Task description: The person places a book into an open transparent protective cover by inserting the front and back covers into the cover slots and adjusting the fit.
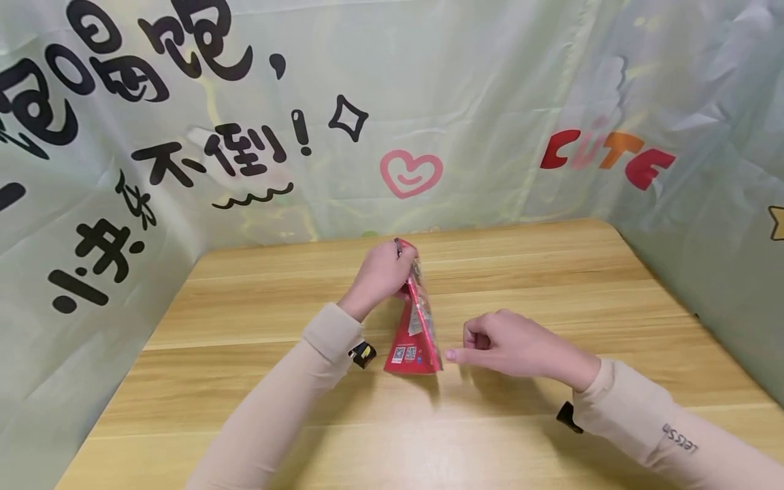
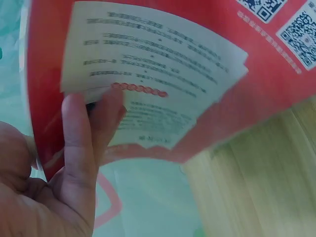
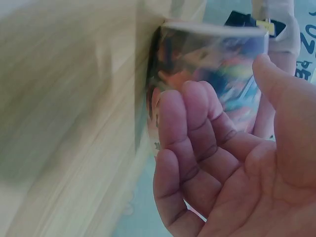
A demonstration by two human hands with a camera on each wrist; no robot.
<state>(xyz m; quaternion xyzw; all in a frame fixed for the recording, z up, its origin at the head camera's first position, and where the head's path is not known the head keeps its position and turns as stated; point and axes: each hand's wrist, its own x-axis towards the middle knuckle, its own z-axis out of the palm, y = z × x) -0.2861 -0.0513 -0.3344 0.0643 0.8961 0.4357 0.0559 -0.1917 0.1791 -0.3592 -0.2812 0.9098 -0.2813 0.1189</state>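
Note:
A thin red book with printed covers stands tilted above the table, its far end held up. My left hand pinches that far end between thumb and fingers. In the left wrist view, the fingers lie against the red cover, beside a white text panel and QR codes. My right hand hovers just right of the book's near corner, with its fingers loosely bent and thumb extended, holding nothing. Beyond those fingers, the right wrist view shows a blurred, colourful picture cover.
A wooden table lies under both hands. Printed fabric hangs behind it and along both sides. Black straps with small devices show at the sleeves.

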